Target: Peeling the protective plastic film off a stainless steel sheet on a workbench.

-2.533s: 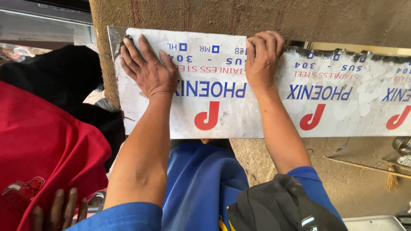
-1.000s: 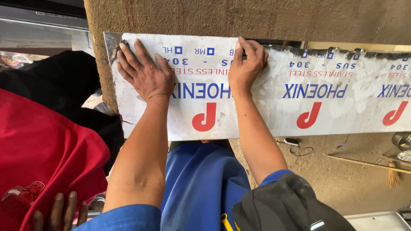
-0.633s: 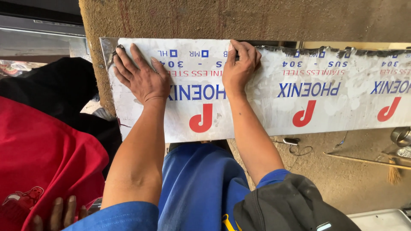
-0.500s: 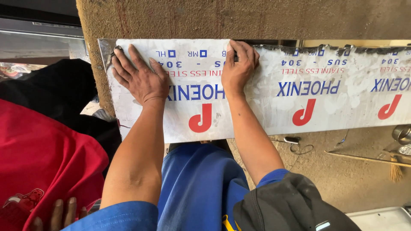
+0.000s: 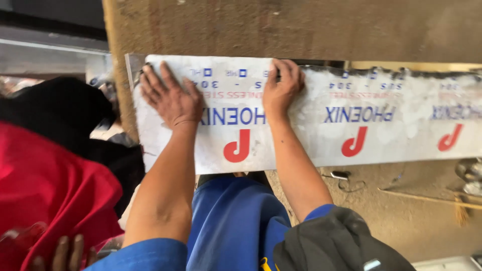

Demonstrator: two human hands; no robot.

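The right hand (image 5: 282, 88) curls its fingers over the far edge of the long white film-covered metal sheet (image 5: 391, 125), thumb on the face, so it has hold of that edge. The left hand (image 5: 168, 98) lies flat and spread on the sheet's face, fingers open, pressing rather than gripping, near the sheet's left end. The sheet lies across in front of the person, under both palms, its far edge against a rough brown slab (image 5: 301, 25) just beyond the right fingertips. Compared with the earliest picture, the right hand has slid leftward along the far edge, closer to the left hand, which has kept its place. Nearer than the grip are blue trousers (image 5: 231, 226); left of the left forearm lies red cloth (image 5: 55, 195).
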